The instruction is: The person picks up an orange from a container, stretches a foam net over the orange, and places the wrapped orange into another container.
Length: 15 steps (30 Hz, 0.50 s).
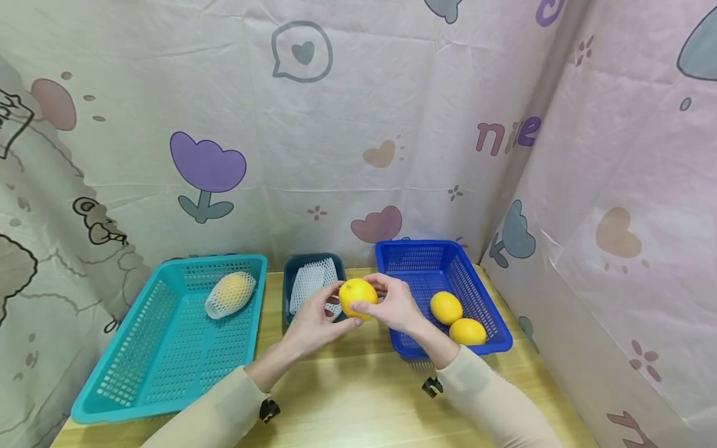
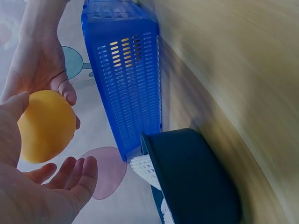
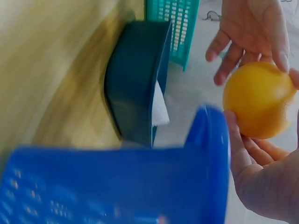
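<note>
A yellow-orange orange is held up over the table, in front of the small dark teal basket. My right hand grips it from the right, thumb across its front and fingers behind. On the other side my left hand is spread beside it. In the left wrist view, the left thumb touches the orange while the other fingers stand apart from it. White foam net sleeves lie in the small dark teal basket. Two more oranges lie in the blue basket at the right.
A large turquoise basket stands at the left, with one fruit in a white foam net near its back right. The wooden table runs under all the baskets. A printed curtain hangs behind and at both sides.
</note>
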Each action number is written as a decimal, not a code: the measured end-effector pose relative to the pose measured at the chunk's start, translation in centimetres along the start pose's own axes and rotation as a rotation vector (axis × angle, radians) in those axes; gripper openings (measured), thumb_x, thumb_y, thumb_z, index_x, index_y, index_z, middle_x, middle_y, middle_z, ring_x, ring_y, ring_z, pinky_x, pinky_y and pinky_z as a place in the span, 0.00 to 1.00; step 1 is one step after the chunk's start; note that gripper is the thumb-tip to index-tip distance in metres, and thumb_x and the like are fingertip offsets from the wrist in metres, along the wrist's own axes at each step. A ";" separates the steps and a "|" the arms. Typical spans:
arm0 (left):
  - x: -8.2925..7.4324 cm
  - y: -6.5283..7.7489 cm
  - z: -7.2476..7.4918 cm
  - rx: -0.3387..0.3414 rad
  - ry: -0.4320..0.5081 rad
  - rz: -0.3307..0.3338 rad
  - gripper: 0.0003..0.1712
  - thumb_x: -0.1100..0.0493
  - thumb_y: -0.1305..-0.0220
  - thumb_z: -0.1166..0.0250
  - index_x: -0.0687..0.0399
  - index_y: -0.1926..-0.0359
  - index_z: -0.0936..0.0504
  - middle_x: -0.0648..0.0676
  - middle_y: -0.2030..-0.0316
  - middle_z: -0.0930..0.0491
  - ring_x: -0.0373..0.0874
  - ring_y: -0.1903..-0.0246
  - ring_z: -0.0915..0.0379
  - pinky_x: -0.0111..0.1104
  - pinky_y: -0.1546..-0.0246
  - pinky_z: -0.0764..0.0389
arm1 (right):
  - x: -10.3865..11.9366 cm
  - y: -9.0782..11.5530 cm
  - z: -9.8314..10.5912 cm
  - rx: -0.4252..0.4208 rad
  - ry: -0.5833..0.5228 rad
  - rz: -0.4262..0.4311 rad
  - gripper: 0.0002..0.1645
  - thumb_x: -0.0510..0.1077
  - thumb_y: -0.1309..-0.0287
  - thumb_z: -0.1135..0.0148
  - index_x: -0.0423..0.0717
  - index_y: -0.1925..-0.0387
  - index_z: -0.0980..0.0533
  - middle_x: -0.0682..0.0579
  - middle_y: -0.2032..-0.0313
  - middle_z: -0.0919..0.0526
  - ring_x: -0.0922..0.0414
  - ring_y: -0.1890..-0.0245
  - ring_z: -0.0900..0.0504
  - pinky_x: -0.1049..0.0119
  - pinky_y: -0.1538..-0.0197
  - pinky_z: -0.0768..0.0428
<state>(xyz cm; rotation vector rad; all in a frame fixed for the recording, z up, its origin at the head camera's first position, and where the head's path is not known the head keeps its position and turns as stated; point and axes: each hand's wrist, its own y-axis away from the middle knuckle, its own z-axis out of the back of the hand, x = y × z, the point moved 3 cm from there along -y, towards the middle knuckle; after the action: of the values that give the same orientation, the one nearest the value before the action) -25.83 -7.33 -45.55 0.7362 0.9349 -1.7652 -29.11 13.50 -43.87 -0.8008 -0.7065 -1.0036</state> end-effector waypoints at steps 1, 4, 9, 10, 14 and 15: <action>0.0 0.0 0.2 -0.002 -0.001 -0.011 0.47 0.44 0.39 0.14 0.48 0.23 0.22 0.52 0.36 0.13 0.51 0.42 0.15 0.52 0.44 0.08 | 0.0 0.1 -0.3 -0.003 -0.016 0.006 0.33 0.54 0.39 0.16 0.45 0.37 0.15 0.46 0.45 0.05 0.46 0.44 0.06 0.50 0.40 0.08; 0.0 0.3 0.6 -0.014 0.007 -0.036 0.47 0.46 0.39 0.13 0.51 0.23 0.23 0.53 0.35 0.13 0.50 0.41 0.15 0.50 0.42 0.08 | 0.0 0.4 -1.3 -0.012 -0.071 0.026 0.33 0.52 0.39 0.17 0.45 0.36 0.16 0.45 0.45 0.05 0.46 0.44 0.06 0.53 0.39 0.08; 0.3 1.3 0.9 -0.044 0.048 -0.048 0.48 0.53 0.41 0.13 0.56 0.23 0.24 0.57 0.32 0.16 0.54 0.38 0.14 0.44 0.41 0.07 | -0.3 0.9 -2.9 0.011 -0.168 0.066 0.33 0.46 0.36 0.18 0.42 0.33 0.18 0.41 0.43 0.06 0.47 0.44 0.05 0.59 0.43 0.07; 0.4 1.5 0.9 -0.049 0.057 -0.043 0.49 0.54 0.41 0.12 0.55 0.23 0.24 0.57 0.32 0.16 0.54 0.38 0.14 0.42 0.41 0.07 | -0.3 1.1 -3.2 0.015 -0.181 0.068 0.33 0.46 0.36 0.18 0.42 0.32 0.18 0.40 0.42 0.06 0.47 0.45 0.06 0.59 0.43 0.07; 1.0 2.2 1.0 -0.058 0.087 -0.022 0.48 0.56 0.42 0.12 0.53 0.23 0.23 0.57 0.31 0.17 0.54 0.37 0.15 0.42 0.40 0.08 | -0.3 1.6 -4.2 0.036 -0.190 0.051 0.35 0.48 0.34 0.18 0.45 0.30 0.19 0.42 0.41 0.06 0.54 0.47 0.07 0.62 0.45 0.07; 1.1 2.3 1.1 -0.055 0.092 -0.015 0.48 0.56 0.43 0.12 0.52 0.23 0.23 0.57 0.31 0.18 0.54 0.37 0.16 0.42 0.40 0.08 | -0.3 1.7 -4.4 0.040 -0.189 0.043 0.36 0.49 0.34 0.18 0.46 0.29 0.20 0.43 0.41 0.06 0.55 0.48 0.07 0.62 0.45 0.07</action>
<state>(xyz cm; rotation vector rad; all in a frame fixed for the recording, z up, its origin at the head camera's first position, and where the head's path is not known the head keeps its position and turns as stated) -24.11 -9.32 -46.54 0.7821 1.0482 -1.7237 -27.04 10.48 -46.88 -0.8796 -0.8653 -0.8796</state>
